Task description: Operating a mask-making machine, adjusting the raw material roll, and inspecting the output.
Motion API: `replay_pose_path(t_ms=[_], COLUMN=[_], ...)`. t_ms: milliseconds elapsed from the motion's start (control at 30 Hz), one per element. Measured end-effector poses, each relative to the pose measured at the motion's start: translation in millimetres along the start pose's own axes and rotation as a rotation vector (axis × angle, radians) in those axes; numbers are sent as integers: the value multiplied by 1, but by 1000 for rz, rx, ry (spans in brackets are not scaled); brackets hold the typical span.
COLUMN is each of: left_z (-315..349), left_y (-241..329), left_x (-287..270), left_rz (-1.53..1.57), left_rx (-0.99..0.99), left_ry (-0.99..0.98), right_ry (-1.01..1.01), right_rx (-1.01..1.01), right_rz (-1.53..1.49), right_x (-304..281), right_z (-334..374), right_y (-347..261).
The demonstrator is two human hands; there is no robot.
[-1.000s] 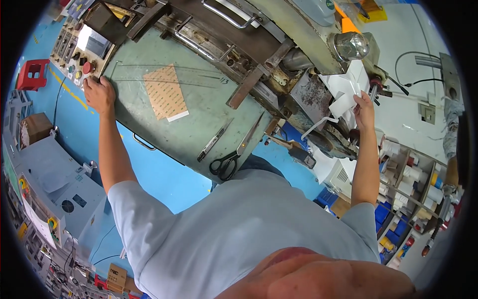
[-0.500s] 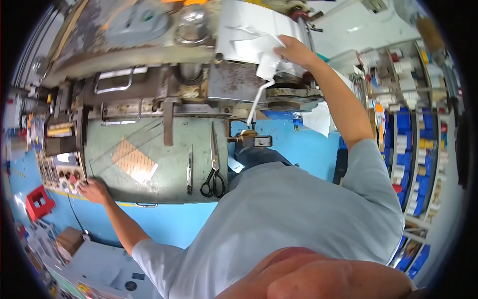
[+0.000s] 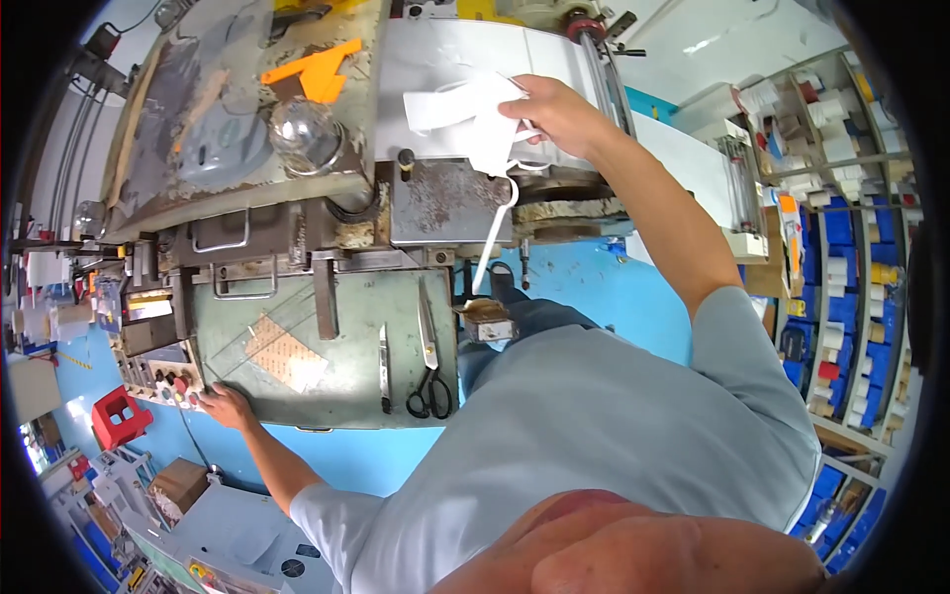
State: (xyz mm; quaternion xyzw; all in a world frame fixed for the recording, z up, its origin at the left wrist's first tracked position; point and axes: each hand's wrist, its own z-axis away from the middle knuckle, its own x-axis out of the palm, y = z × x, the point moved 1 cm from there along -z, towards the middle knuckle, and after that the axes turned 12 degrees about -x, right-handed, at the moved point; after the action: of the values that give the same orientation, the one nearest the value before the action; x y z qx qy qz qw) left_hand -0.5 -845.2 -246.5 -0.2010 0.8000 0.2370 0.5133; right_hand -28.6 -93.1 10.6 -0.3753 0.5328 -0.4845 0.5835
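Note:
My right hand (image 3: pixel 554 111) is closed on a bunch of white paper-like strips (image 3: pixel 490 127) over a white sheet on the machine. One thin strip from the bunch dangles toward me, past the rusty metal block (image 3: pixel 450 201). At the near left, my left hand (image 3: pixel 228 404) rests at the edge of a control panel (image 3: pixel 158 386), its fingers reaching toward the knobs and buttons. Between the hands, on the green work surface (image 3: pixel 346 386), lie black-handled scissors (image 3: pixel 428 366), a slim cutter knife (image 3: pixel 385 368), a clear ruler and a tan patterned sheet (image 3: pixel 285 353).
On the machine's worn top stand a glass dome lamp (image 3: pixel 305 134) and an orange bracket (image 3: pixel 322 71). A small metal box (image 3: pixel 488 320) juts out just in front of my body. Shelves with blue bins (image 3: pixel 836 287) line the right; a red stool (image 3: pixel 121 416) stands left.
The view has shifted, so the machine sits lower in it. My right hand has moved farther out over the white sheet with the strips. My left hand stays at the panel.

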Motion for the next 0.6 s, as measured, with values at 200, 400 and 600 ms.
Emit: replay_pose_path(t_ms=[200,400,600], left_z=[-9,-12,-4], left_y=[13,-9,25], left_x=[-10,-4,-9], left_rz=[-149,-23,19], left_rx=[-271,-214,-291], left_ry=[-139,61,5], right_ry=[60,91,185], right_rx=[-45,-98,-42], right_rz=[-178,-263,-529], right_x=[-2,3,6], right_z=[8,4,11], right_y=[-19,-22,-11])
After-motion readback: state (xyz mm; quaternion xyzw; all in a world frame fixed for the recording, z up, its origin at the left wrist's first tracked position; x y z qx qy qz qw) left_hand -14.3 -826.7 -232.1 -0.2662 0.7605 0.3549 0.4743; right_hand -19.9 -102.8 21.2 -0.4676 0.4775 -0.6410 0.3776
